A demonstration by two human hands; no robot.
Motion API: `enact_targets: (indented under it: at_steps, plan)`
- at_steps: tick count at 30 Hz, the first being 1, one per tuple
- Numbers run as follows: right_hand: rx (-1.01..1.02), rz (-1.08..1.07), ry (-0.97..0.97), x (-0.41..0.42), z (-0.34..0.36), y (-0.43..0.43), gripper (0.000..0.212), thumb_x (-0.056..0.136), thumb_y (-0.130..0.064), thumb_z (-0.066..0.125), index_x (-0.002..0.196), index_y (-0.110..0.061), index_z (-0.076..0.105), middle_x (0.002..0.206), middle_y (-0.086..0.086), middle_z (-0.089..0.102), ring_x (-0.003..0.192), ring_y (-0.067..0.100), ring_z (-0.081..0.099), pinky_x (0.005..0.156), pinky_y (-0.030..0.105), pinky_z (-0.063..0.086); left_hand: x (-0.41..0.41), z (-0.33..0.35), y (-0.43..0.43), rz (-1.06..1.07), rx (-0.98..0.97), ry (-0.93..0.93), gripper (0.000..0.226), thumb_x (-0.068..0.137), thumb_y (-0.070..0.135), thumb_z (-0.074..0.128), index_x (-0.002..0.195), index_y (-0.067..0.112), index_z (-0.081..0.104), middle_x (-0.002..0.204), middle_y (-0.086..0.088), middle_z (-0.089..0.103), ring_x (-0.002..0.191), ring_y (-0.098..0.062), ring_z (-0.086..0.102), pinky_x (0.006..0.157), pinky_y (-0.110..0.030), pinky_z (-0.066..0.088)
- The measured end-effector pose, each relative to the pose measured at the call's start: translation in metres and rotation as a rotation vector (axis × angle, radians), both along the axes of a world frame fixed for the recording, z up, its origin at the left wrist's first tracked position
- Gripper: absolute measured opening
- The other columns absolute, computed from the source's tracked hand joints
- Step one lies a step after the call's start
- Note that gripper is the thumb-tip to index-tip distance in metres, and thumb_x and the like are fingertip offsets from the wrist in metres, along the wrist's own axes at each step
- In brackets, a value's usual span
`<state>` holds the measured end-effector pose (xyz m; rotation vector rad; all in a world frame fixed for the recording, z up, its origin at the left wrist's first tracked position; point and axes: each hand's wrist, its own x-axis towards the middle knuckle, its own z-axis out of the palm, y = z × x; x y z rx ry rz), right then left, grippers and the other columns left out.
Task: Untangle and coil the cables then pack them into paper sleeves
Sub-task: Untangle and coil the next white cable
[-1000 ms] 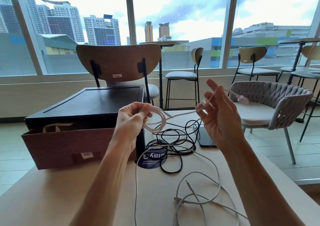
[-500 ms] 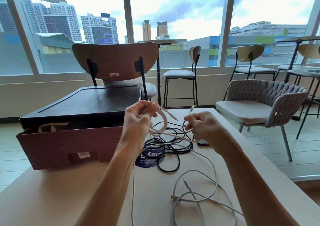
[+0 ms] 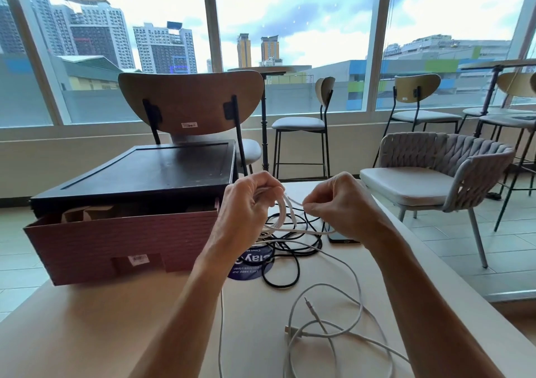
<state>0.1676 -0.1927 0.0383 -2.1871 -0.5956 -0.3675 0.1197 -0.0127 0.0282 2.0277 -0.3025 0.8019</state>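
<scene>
Cable coil [image 3: 279, 216] gripped in left hand [image 3: 246, 206], fingers curled round loops; right hand [image 3: 343, 203] pinches loose tail. Wrap tail snugly; loops likely spring apart otherwise.

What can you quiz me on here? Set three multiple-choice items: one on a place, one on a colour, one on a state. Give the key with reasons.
1. Where is the phone?
A. on the floor
B. on the table, by the black cable
C. on a windowsill

2. What colour is the coil being held?
A. white
B. black
C. red

3. What is the left hand doing?
A. lying flat
B. hanging open
C. gripping the coil

Key:
1 B: it lies on the tabletop, partly under the right hand.
2 A: the loops between the hands are white.
3 C: its fingers curl round the loops, and the right hand pinches the coil's loose end.
</scene>
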Motion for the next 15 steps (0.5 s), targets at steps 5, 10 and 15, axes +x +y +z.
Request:
enact_targets:
  at_steps: [5,10,15]
  plan:
    - [-0.120,0.001,-0.109,-0.008,0.004,0.005,0.015,0.078,-0.008,0.071,0.075,-0.020,0.080,0.068,-0.011,0.072,0.066,-0.002,0.065,0.062,0.020,0.055,-0.001,0.001,-0.001,-0.003,0.022,0.018,0.010,0.094,0.010,0.067,0.088,0.015,0.072,0.077,0.009,0.071,0.074,0.000,0.067,0.071,-0.015,0.054]
    - [0.116,0.128,0.026,-0.004,0.002,0.004,0.009,0.084,-0.009,0.076,0.084,-0.017,0.080,0.069,-0.011,0.070,0.052,-0.008,0.054,0.058,0.005,0.038,0.000,0.001,0.004,-0.122,-0.263,0.184,0.009,0.094,0.005,0.065,0.087,0.006,0.071,0.070,0.008,0.068,0.065,0.000,0.063,0.064,-0.013,0.050]
    - [0.150,0.209,0.157,0.004,-0.002,-0.007,0.011,0.086,-0.012,0.075,0.085,-0.022,0.079,0.081,-0.005,0.075,0.061,0.002,0.053,0.067,0.017,0.047,0.000,0.003,0.009,-0.209,-0.472,0.258,0.010,0.096,0.008,0.062,0.094,0.004,0.071,0.073,-0.002,0.068,0.066,-0.009,0.060,0.063,-0.023,0.046]
